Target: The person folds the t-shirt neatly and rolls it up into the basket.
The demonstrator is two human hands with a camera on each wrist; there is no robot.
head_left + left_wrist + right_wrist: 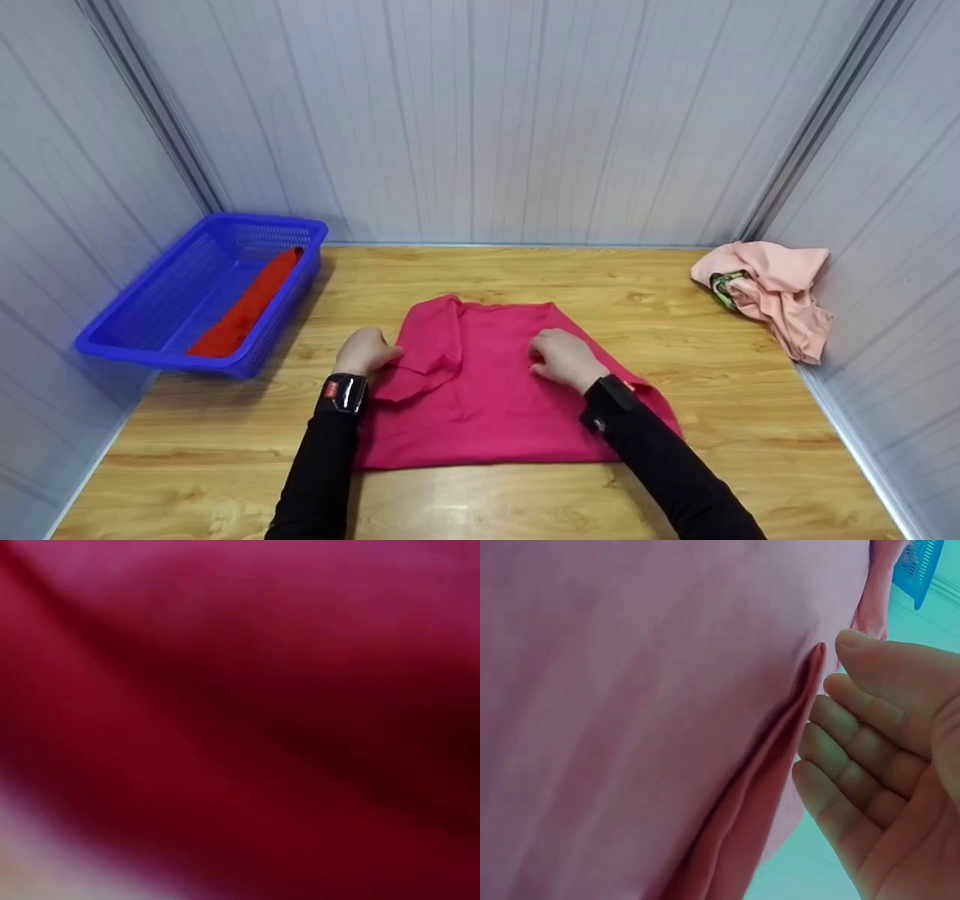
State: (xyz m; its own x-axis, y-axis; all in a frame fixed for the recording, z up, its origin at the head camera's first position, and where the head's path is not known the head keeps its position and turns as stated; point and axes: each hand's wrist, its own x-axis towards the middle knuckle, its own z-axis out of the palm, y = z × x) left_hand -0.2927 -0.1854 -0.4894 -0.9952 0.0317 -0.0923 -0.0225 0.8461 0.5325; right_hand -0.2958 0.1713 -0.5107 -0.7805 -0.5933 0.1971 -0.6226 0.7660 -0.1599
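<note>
A deep pink shirt (pixel 502 405) lies spread on the wooden table in front of me, its left side with a sleeve-like flap (pixel 431 345) turned inward. At that left edge, my left hand (pixel 365 351) pinches the cloth between thumb and fingers. Blurred pink cloth (pixel 225 727) fills the left wrist view and hides the fingertips there. Over the right part of the shirt is my right hand (pixel 566 358), its fingers loosely bent around nothing. In the right wrist view its fingers (pixel 855 757) are beside a folded edge of the cloth (pixel 757 787).
A blue plastic basket (pixel 259 375) stands at the far left with a folded red cloth (pixel 247 307) inside. Crumpled at the far right, by the side wall, is a light pink garment (pixel 780 292) with a dark green print. Pale panel walls (pixel 495 127) enclose the table.
</note>
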